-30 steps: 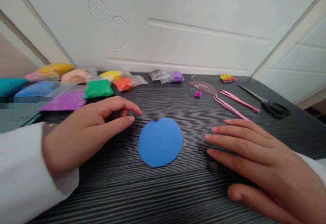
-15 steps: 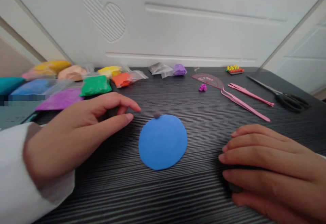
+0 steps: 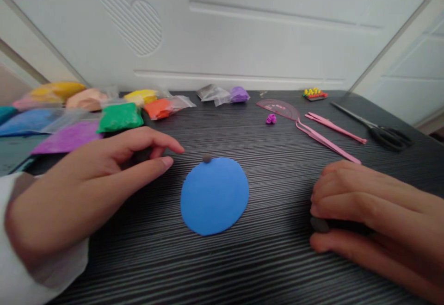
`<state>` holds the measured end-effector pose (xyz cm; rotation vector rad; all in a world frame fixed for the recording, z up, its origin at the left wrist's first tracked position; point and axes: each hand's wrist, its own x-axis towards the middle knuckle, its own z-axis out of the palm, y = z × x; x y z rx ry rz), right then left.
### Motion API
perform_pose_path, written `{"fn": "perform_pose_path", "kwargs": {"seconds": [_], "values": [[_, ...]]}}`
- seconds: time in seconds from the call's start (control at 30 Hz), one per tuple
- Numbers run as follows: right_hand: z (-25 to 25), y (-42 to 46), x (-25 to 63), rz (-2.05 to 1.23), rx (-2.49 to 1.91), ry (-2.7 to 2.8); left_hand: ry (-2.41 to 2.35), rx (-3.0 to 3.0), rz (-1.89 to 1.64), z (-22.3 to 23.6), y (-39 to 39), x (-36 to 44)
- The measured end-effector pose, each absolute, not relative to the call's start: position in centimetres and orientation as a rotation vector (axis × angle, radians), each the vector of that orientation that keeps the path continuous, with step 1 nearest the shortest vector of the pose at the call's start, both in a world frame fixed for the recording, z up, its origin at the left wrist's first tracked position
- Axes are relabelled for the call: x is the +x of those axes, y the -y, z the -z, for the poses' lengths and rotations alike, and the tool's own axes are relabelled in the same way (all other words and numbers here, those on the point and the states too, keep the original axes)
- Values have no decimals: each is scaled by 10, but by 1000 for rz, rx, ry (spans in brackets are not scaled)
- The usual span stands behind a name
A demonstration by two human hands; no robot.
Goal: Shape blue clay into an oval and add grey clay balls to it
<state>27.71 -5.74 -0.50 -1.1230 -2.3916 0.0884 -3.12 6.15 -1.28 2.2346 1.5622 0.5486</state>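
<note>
In the head view, the left hand [image 3: 86, 194] curls around a dark clay lump [image 3: 143, 155], near a blue clay disc [image 3: 214, 196] with a small grey clay ball [image 3: 207, 158] touching its top edge. The right hand [image 3: 367, 208] closes over a dark grey clay roll [image 3: 319, 224] on the desk [image 3: 263, 268].

Clay disc [image 3: 214, 196] btwn L hand [image 3: 86, 189], R hand [image 3: 371, 208]; clay ball [image 3: 206, 158] at far edge; scissors [image 3: 389, 138] back R.

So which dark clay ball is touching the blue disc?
The dark clay ball at the far edge of the blue disc; the dark lump in the left hand and the dark lump in the right hand sit apart.
</note>
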Motion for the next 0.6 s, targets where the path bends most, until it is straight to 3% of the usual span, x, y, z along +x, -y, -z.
{"fn": "perform_pose_path", "kwargs": {"seconds": [0.6], "values": [[11, 8, 241, -140, -1008, 2333, -1302, 2262, -563, 7, -56, -20]]}}
